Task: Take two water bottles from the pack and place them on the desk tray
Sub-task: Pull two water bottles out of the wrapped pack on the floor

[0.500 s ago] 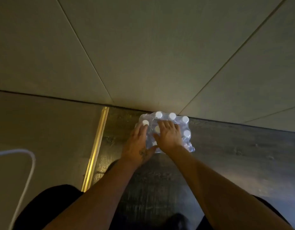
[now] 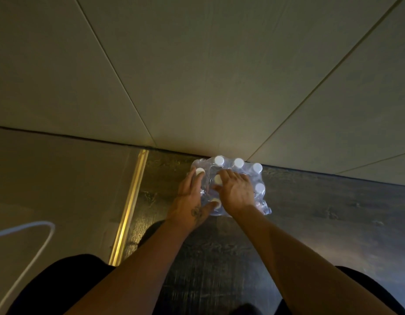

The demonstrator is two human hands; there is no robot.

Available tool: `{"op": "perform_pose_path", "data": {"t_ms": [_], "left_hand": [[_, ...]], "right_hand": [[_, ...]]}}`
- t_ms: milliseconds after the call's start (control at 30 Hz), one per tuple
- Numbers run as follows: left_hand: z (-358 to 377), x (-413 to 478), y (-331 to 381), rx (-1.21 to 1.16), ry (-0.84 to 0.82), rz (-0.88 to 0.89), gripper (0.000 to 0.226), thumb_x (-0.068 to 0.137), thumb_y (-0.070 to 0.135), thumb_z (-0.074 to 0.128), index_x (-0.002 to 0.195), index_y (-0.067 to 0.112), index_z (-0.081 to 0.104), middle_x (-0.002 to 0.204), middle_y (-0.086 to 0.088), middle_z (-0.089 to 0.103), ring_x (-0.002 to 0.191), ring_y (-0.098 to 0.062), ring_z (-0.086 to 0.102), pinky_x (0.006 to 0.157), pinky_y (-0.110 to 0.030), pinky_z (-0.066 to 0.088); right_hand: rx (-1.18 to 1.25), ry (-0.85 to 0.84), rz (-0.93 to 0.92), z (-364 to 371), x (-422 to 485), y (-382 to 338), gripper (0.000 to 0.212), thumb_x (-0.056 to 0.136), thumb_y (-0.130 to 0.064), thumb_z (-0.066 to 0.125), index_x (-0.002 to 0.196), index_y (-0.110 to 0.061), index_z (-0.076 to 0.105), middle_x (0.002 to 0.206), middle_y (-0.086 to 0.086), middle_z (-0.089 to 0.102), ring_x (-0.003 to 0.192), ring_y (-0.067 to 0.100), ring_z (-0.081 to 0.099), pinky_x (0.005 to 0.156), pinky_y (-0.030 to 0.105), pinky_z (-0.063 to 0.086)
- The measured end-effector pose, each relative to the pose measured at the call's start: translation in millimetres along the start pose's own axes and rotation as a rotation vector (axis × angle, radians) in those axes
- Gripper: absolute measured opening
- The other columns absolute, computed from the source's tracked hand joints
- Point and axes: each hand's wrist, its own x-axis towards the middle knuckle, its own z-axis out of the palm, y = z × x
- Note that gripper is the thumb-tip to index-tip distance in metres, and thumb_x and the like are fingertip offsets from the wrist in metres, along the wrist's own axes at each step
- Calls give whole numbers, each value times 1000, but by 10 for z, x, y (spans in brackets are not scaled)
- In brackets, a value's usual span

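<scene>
Both hands down on the pack, working toward the bottles.

Left fingers [image 2: 198,178] spread flat over the near-left white caps, thumb tucked at a lower cap, gripping nothing firmly as far as can be told; likely pinning the wrap steady. Right fingers [image 2: 228,176] curled loosely onto the plastic beside a middle cap [image 2: 218,178], apparently digging into the film to tear it, no bottle lifted yet. Left hand [image 2: 189,201] and right hand [image 2: 239,194] close together over the pack [image 2: 259,196], just right of the frame's center. Pack resting on the dark floor [image 2: 333,212], pushed against the pale wall [image 2: 197,87], hence steady under pressure. Brass strip [image 2: 128,212] lower left; white cord [image 2: 26,242] far left. No tray or table in sight.
</scene>
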Motion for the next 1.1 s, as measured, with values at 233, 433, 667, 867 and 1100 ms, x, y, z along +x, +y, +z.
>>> {"op": "perform_pose_path", "data": {"t_ms": [233, 433, 667, 867, 1100], "left_hand": [[-34, 48, 107, -210, 72, 34, 103, 81, 54, 88, 165, 24, 35, 172, -9, 33, 158, -32, 36, 121, -59, 45], [-106, 188, 436, -319, 99, -11, 95, 69, 55, 95, 149, 26, 54, 154, -3, 57, 143, -25, 56, 116, -54, 51], [-71, 199, 705, -447, 42, -75, 102, 66, 62, 91, 152, 31, 46, 144, 5, 63, 134, -21, 61, 114, -45, 50], [27, 197, 751, -455, 50, -116, 91, 64, 55, 93, 142, 38, 49, 122, 19, 61, 119, -13, 64, 97, -16, 46], [-241, 140, 736, -518, 134, -131, 88, 61, 45, 98, 137, 37, 54, 131, 9, 69, 116, -14, 67, 98, -36, 56]], "right_hand": [[405, 168, 27, -765, -111, 94, 37, 102, -54, 55, 126, -26, 51, 112, 5, 73, 87, 22, 73, 70, 42, 64], [708, 481, 88, -1455, -122, 241, 31, 107, -46, 58, 113, -16, 61, 94, -7, 68, 72, -1, 59, 60, 4, 40], [833, 459, 122, -1628, -165, 261, 37, 108, -47, 57, 113, -12, 67, 91, -11, 71, 83, -4, 66, 67, 20, 48], [884, 473, 93, -1654, -112, 266, 43, 107, -51, 56, 110, -11, 71, 97, 1, 78, 84, 15, 73, 68, 31, 53], [696, 265, 135, -1323, -36, 355, 61, 111, -59, 21, 91, -26, 68, 72, -1, 72, 69, 6, 70, 61, 24, 53]]}}
